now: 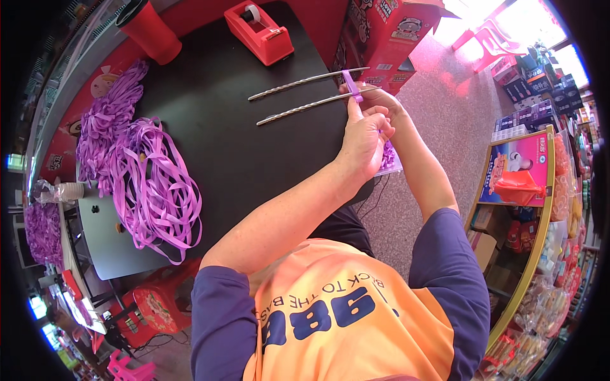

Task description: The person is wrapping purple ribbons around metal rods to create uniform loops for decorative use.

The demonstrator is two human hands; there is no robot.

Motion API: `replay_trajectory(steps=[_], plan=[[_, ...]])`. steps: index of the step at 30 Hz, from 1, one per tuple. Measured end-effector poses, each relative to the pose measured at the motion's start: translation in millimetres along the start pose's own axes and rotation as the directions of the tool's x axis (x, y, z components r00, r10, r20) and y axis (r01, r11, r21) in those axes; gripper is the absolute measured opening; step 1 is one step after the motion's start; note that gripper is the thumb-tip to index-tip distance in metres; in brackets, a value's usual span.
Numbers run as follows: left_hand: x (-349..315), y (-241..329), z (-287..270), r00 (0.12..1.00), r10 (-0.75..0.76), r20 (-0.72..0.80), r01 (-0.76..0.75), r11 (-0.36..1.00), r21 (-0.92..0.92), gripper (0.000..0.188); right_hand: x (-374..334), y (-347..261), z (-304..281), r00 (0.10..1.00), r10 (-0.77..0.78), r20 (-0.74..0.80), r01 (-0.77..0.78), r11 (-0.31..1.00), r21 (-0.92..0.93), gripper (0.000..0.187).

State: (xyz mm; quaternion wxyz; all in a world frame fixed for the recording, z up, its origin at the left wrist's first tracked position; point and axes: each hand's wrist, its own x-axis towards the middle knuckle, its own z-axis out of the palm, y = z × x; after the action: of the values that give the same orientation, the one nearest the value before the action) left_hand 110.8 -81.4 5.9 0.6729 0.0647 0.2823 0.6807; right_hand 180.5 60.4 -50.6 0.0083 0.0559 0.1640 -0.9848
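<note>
Two twisted metal rods lie nearly parallel and apart from each other, their left ends over the black worktop and their right ends out by its right edge. A purple strip spans both rods towards their right ends; whether it passes fully around each cannot be determined.

The left hand is just off the right edge of the worktop. One digit is extended against the lower end of the strip, the remaining fingers curled in; whether it pinches the strip cannot be told. The right hand is beyond it, fingertips at the strip and the lower rod; it is partly hidden, so its grip cannot be told either.

Below the hands, more purple ribbon is partly visible beside the right edge. Two large bundles of purple ribbon occupy the left edge: a far bundle and a near bundle, the latter overhanging a silver panel. A red tape dispenser sits at the far edge, and a red cup stands by the far left corner. A red carton stands beyond the far right corner
</note>
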Motion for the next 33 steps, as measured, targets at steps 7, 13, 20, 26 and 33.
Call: replay_trajectory(steps=[7,13,20,26,33], plan=[[-2.0,-0.9,3.9,1.0,0.002,0.004,-0.002,1.0,0.002,0.073,-6.5,-3.0,-3.9,0.941,-0.183,-0.285,0.146,0.978,-0.149,0.018],[0.4,0.0,-1.3,1.0,0.019,0.001,-0.019,1.0,-0.021,0.071,-0.1,-5.4,17.5,0.943,-0.159,-0.292,0.095,0.97,-0.223,0.016],[0.1,-0.4,2.0,0.999,0.042,-0.004,-0.042,0.999,-0.013,0.06,-9.6,-11.9,4.0,0.895,-0.317,-0.313,0.231,0.931,-0.282,0.031],[0.1,0.2,2.5,0.999,0.039,-0.004,-0.039,0.999,-0.023,0.056,-10.7,-11.4,22.8,0.768,-0.501,-0.398,0.21,0.784,-0.584,0.033],[-3.3,0.2,4.2,1.0,0.026,0.017,-0.027,0.999,0.031,0.075,-13.8,-16.1,35.6,0.74,-0.647,-0.185,0.08,0.358,-0.93,0.027]])
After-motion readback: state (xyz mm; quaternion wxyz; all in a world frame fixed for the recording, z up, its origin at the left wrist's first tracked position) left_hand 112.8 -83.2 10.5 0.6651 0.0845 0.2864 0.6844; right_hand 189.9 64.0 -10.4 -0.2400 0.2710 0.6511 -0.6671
